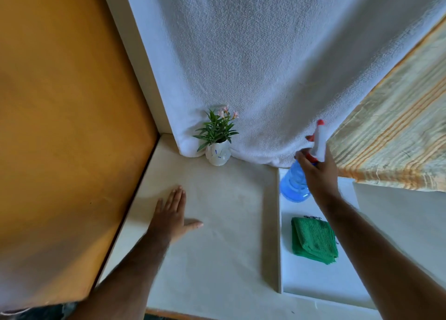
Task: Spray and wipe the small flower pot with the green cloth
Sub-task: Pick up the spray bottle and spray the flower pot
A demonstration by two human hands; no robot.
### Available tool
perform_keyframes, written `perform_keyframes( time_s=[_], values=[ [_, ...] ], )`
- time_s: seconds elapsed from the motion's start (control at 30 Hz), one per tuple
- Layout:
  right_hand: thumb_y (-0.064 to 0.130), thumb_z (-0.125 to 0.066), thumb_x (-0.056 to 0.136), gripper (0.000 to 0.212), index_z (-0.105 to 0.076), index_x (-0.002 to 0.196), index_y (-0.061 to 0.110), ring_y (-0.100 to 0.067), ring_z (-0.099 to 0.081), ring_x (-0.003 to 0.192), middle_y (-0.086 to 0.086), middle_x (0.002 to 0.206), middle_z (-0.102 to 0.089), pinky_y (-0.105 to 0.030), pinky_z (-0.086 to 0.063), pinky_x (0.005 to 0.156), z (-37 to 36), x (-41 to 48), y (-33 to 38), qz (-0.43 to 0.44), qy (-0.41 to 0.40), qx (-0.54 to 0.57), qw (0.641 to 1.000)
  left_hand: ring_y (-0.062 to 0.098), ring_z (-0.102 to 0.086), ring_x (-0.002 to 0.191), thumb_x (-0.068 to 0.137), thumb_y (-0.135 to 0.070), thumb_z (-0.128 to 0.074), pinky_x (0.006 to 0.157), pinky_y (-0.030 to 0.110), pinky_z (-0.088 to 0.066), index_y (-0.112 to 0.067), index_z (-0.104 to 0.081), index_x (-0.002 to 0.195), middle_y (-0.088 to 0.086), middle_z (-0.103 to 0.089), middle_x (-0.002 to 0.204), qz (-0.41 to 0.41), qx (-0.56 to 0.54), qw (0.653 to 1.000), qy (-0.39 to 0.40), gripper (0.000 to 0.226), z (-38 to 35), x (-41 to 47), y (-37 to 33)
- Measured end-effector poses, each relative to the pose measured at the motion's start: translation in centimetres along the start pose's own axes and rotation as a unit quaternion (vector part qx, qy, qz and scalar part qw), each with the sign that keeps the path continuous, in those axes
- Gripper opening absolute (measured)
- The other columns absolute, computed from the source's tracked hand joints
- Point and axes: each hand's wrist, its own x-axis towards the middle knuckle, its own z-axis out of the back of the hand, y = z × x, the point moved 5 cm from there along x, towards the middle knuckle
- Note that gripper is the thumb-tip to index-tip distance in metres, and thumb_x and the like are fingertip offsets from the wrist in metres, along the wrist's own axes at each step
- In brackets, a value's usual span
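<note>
Our right hand (318,172) grips the blue plastic spray bottle w/ red-white trigger (295,182); left hand (171,213) lies flat, released, on the table. Small white ceramic flower pot (218,153) stands apart by the towel. Aim nozzle at pot, not leaves; folded green cloth (313,240) waits nearby.

No readable text, label, brand or number shows anywhere here.

Glossy ceramic-looking flower pot (218,153), translucent plastic spray bottle (295,182), fluffy green cloth (313,240), matt table (217,223).
</note>
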Motion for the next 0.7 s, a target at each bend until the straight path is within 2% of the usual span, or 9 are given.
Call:
perform_keyframes(
  time_s=[0.07, 0.13, 0.2, 0.3, 0.37, 0.43, 0.5, 0.63, 0.7],
  values=[
    [0.014, -0.072, 0.086, 0.036, -0.063, 0.119, 0.025, 0.000, -0.058, 0.068, 0.004, 0.079, -0.063, -0.013, -0.046, 0.068, -1.9, -0.4, 1.4, 0.025, 0.024, -0.009, 0.999, 0.021, 0.007, 0.158, 0.041, -0.102, 0.020, 0.126, 0.050, -0.006, -0.010, 0.010, 0.160, 0.009, 0.016, 0.170, -0.008, -0.013, 1.000, -0.013, 0.151, 0.0, -0.2, 0.0],
    [0.016, -0.071, 0.084, 0.033, -0.065, 0.116, 0.020, -0.003, -0.059, 0.068, -0.002, 0.080, -0.067, -0.014, -0.047, 0.068, -3.6, -1.1, 2.1, 0.012, 0.038, 0.015, 0.999, 0.021, 0.008, 0.158, 0.046, -0.101, 0.021, 0.126, 0.051, -0.003, -0.009, 0.010, 0.160, 0.009, 0.016, 0.170, -0.017, -0.024, 0.999, -0.029, 0.146, -0.3, -0.4, 0.2],
    [0.017, -0.069, 0.082, 0.031, -0.066, 0.112, 0.015, -0.010, -0.062, 0.073, -0.008, 0.087, -0.072, -0.023, -0.050, 0.072, -5.7, -2.1, 2.5, -0.008, 0.059, 0.032, 0.998, 0.021, 0.009, 0.158, 0.056, -0.100, 0.012, 0.126, 0.051, 0.000, -0.010, 0.012, 0.159, 0.007, 0.020, 0.168, -0.025, -0.024, 0.999, -0.039, 0.137, -0.6, -0.5, 0.5],
    [0.014, -0.064, 0.071, 0.028, -0.071, 0.098, 0.013, -0.008, -0.064, 0.069, 0.005, 0.079, -0.074, -0.026, -0.051, 0.070, -8.7, -3.8, 2.4, -0.026, 0.090, 0.029, 0.995, 0.021, 0.009, 0.158, 0.066, -0.098, -0.002, 0.126, 0.051, 0.002, -0.011, 0.011, 0.159, 0.006, 0.016, 0.169, -0.032, -0.030, 0.998, -0.045, 0.127, -1.2, -0.6, 0.6],
    [0.015, -0.062, 0.065, 0.025, -0.072, 0.087, 0.018, -0.005, -0.066, 0.064, 0.005, 0.071, -0.073, -0.024, -0.052, 0.066, -10.7, -5.0, 2.1, -0.038, 0.124, 0.004, 0.992, 0.023, 0.000, 0.158, 0.071, -0.097, -0.009, 0.126, 0.053, -0.003, -0.010, 0.002, 0.160, 0.008, 0.005, 0.170, -0.037, -0.041, 0.997, -0.057, 0.125, -1.1, -0.7, 0.6],
    [0.015, -0.062, 0.065, 0.024, -0.071, 0.086, 0.025, -0.007, -0.067, 0.056, -0.001, 0.061, -0.072, -0.022, -0.053, 0.063, -12.5, -5.8, 1.7, -0.064, 0.175, -0.030, 0.982, 0.028, -0.020, 0.155, 0.075, -0.093, -0.021, 0.123, 0.058, -0.018, -0.004, -0.017, 0.159, 0.012, -0.016, 0.169, -0.049, -0.048, 0.995, -0.069, 0.122, -0.9, -0.8, 0.4],
    [0.019, -0.063, 0.068, 0.023, -0.070, 0.089, 0.028, -0.005, -0.068, 0.055, 0.002, 0.057, -0.072, -0.022, -0.051, 0.062, -13.9, -6.2, 0.9, -0.114, 0.213, -0.068, 0.968, 0.032, -0.035, 0.149, 0.077, -0.088, -0.030, 0.119, 0.061, -0.029, -0.001, -0.033, 0.155, 0.016, -0.032, 0.164, -0.059, -0.054, 0.993, -0.085, 0.117, -0.9, -0.9, 0.4],
    [0.026, -0.063, 0.071, 0.018, -0.070, 0.088, 0.025, -0.004, -0.070, 0.062, 0.012, 0.054, -0.071, -0.023, -0.051, 0.065, -15.8, -5.8, 0.2, -0.160, 0.234, -0.158, 0.946, 0.032, -0.039, 0.148, 0.078, -0.087, -0.033, 0.118, 0.060, -0.030, -0.001, -0.037, 0.153, 0.015, -0.037, 0.162, -0.064, -0.057, 0.990, -0.109, 0.114, -0.9, -1.0, 0.3],
    [0.030, -0.059, 0.069, 0.017, -0.069, 0.082, 0.022, -0.003, -0.069, 0.060, 0.011, 0.054, -0.071, -0.022, -0.048, 0.060, -16.3, -5.7, 0.0, -0.170, 0.230, -0.198, 0.938, 0.032, -0.039, 0.147, 0.078, -0.087, -0.033, 0.120, 0.059, -0.026, -0.001, -0.037, 0.153, 0.015, -0.037, 0.162, -0.065, -0.050, 0.990, -0.116, 0.113, -0.9, -1.1, 0.3]
  ],
)
